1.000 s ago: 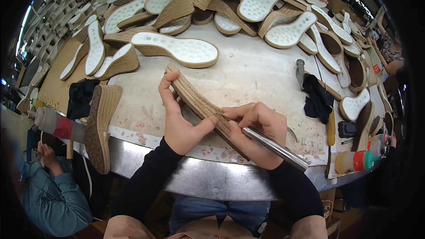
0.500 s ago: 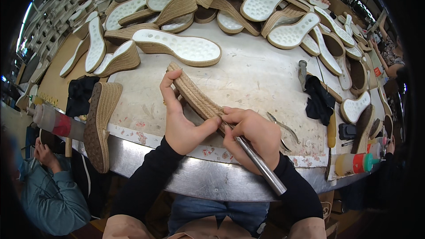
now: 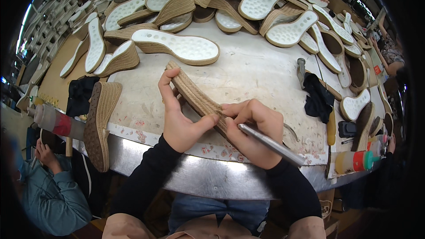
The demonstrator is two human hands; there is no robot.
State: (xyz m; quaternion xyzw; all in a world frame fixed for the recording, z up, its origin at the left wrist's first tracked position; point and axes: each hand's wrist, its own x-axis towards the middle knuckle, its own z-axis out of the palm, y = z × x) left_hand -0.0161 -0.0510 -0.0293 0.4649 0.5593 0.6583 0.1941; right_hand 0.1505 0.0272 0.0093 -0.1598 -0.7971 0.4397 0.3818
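Note:
A rope-wrapped wedge shoe sole (image 3: 195, 86) is tilted above the front of the table, its braided side wall facing up. My left hand (image 3: 182, 126) is closed round it, fingers at the far end and thumb pressed on the near part of the braid. My right hand (image 3: 261, 135) is closed on a silvery metal rod (image 3: 274, 146), which points down to the right. The fingertips of that hand touch the braid beside my left thumb. Whatever the rod's other end looks like is hidden by my fingers. Curved metal pliers (image 3: 291, 132) show partly behind my right hand.
Another wedge sole (image 3: 104, 124) stands at the left edge near a bottle (image 3: 57, 121). A white-topped sole (image 3: 177, 46) lies ahead, before a large heap. At right are a hammer (image 3: 301, 68), black cloth (image 3: 316, 99) and a green-capped bottle (image 3: 354, 163). A co-worker's sleeve (image 3: 57, 199) shows at lower left.
The rod has swung up and to the right, lying flatter across my right hand. That hand has shifted and now covers more of the pliers. My left hand and the sole have barely moved.

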